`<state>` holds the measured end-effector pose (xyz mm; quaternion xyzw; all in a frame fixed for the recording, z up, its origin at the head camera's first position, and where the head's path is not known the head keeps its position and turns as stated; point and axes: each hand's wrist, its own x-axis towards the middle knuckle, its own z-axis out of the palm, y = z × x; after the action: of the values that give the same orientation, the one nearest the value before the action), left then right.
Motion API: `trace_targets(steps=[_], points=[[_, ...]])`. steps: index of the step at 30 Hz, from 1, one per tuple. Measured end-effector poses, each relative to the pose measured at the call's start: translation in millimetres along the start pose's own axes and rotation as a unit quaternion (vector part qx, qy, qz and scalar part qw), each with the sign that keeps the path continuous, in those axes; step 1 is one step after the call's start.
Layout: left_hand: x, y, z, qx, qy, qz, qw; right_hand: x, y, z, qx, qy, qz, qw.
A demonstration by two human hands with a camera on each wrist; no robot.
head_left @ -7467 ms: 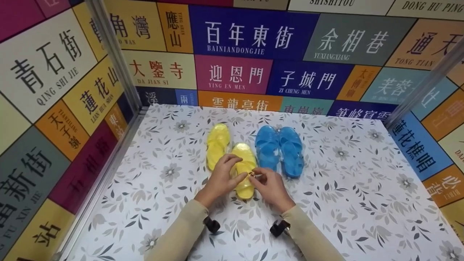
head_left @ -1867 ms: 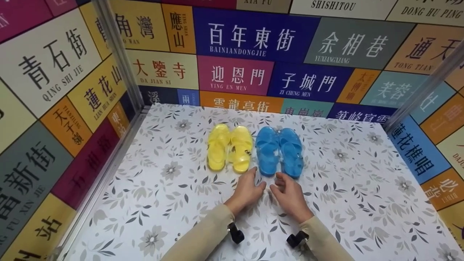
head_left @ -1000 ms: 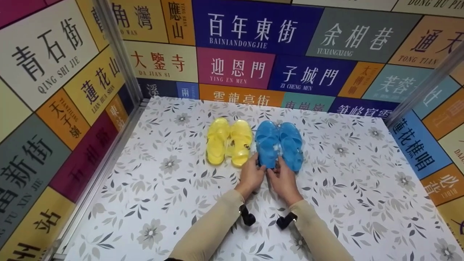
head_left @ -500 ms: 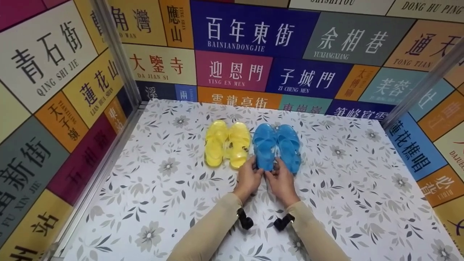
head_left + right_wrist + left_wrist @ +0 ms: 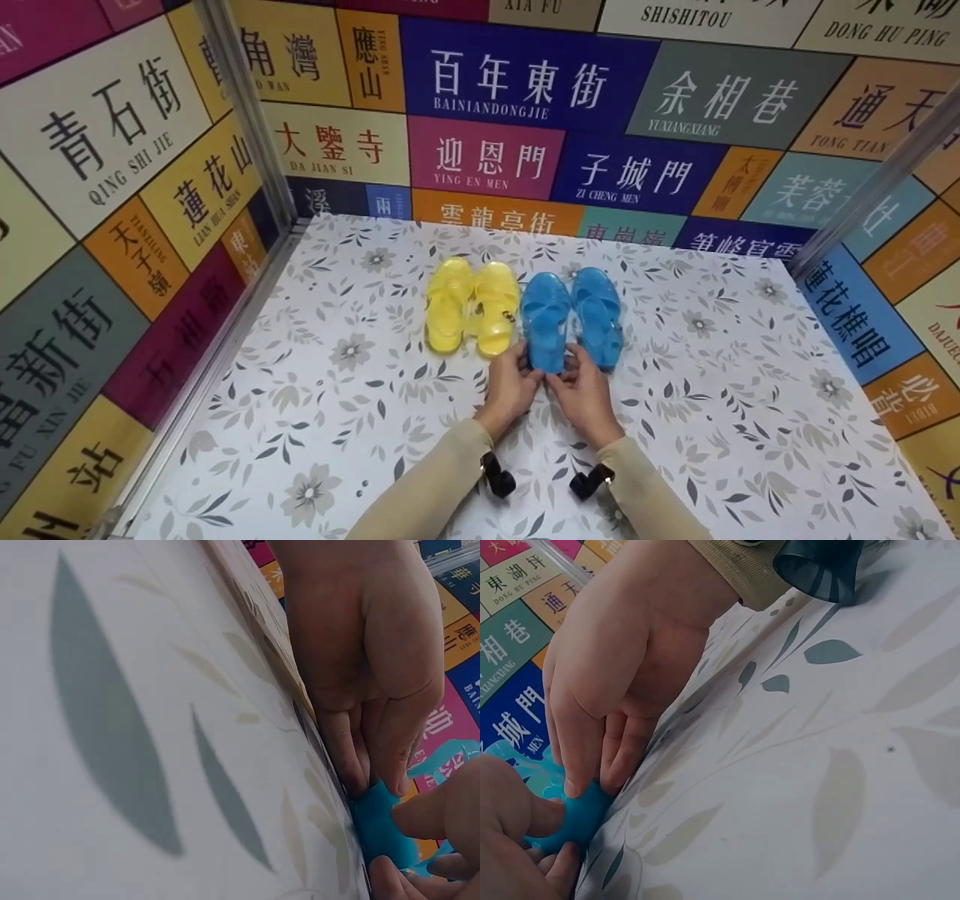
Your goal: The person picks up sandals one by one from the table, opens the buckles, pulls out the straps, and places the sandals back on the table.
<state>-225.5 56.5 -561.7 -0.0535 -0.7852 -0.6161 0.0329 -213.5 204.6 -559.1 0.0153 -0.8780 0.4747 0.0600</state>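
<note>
Both hands hold the left blue jelly sandal (image 5: 545, 311) by its heel in the head view. The left hand (image 5: 508, 386) grips the heel from the left side. From the right, the right hand (image 5: 586, 391) has its thumb and fingers at the same heel. In the left wrist view the blue heel (image 5: 585, 821) shows between the fingers of both hands, close over the patterned surface. The right wrist view shows that heel (image 5: 382, 829) pinched from two sides. Just right of it lies the other blue sandal (image 5: 598, 307), toe pointing away.
Two yellow sandals (image 5: 448, 304) lie side by side to the left, toes away; the right one has a small dark buckle (image 5: 508, 316). A floral sheet (image 5: 315, 420) covers the table. Panels with street names (image 5: 525, 71) stand behind and at both sides.
Earlier both hands worked at a yellow sandal's strap; that sandal now lies beside its mate. The hands moved right, took the left blue sandal's heel and drew it slightly toward the person.
</note>
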Motion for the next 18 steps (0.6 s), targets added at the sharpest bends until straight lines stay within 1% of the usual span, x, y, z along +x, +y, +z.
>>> trace_targets(steps=[5, 7, 12, 18], points=[[-9.0, -1.2, -3.7, -0.009, -0.004, -0.023, 0.9997, -11.5, 1.7, -1.2, -0.002, -0.007, 0.003, 1.0], [-11.8, -0.8, -5.2, -0.006, -0.005, -0.025, 0.9996, -14.9, 1.7, -2.1, -0.004, -0.008, -0.001, 1.0], [-18.1, 1.1, -9.7, -0.001, -0.013, -0.024, 0.9996, -22.1, 0.0, -3.5, 0.0, -0.007, -0.018, 0.9998], [-27.2, -0.9, -13.3, -0.016, -0.018, -0.014, 0.9996, -31.6, 0.3, -3.4, 0.005, -0.015, -0.029, 0.9994]])
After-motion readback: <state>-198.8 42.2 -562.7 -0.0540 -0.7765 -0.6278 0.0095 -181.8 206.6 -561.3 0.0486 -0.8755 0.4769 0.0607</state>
